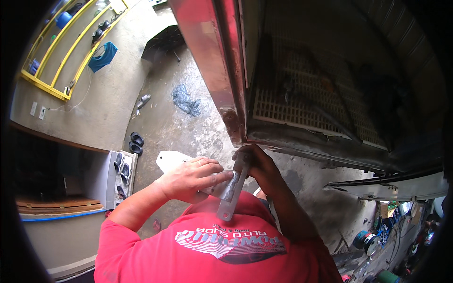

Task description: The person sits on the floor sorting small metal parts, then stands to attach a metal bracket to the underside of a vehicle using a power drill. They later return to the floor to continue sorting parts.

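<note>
A flat grey metal strip (pixel 232 191) with a hole near its lower end is held upright in front of my red shirt. My right hand (pixel 258 166) grips its upper end, just below the lower corner of a worn red vehicle panel (pixel 222 70). My left hand (pixel 189 177) lies across the strip's middle with fingers closed, pressing a small shiny grey piece (pixel 218 185) against it. What that piece is cannot be made out.
Behind the red panel sits a pale plastic grille (pixel 302 94) over a dark cavity. On the concrete floor lie a blue rag (pixel 186 101), black sandals (pixel 136 142) and a white sheet (pixel 169 160). A yellow frame (pixel 71 42) stands far left, cans and clutter (pixel 370 240) lower right.
</note>
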Tool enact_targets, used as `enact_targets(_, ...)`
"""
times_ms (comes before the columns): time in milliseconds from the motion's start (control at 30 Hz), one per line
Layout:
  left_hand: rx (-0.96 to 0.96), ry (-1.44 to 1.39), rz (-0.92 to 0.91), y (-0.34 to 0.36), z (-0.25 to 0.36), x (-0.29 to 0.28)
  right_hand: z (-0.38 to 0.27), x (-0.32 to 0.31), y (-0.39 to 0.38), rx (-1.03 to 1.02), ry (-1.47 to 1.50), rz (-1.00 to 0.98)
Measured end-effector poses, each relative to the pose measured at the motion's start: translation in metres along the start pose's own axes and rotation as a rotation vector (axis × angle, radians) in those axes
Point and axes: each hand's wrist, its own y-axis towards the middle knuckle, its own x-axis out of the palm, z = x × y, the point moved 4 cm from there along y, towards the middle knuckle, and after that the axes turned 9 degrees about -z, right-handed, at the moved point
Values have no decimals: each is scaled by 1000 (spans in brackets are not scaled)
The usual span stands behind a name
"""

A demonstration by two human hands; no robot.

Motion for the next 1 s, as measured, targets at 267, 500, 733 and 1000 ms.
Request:
enact_targets(267,63,-55,178,-4,33,-22,-45,22,-15,19,52,-135)
enact_targets(500,37,-100,327,-4,57,-10,-52,19,-25,86,-167,-153)
enact_targets(733,-132,71,432,-25,83,-24,-56,3,-16,95,-145,-113)
enact_targets(1000,-478,245,520,-97,125,-24,-143,77,38,-28,216,-340)
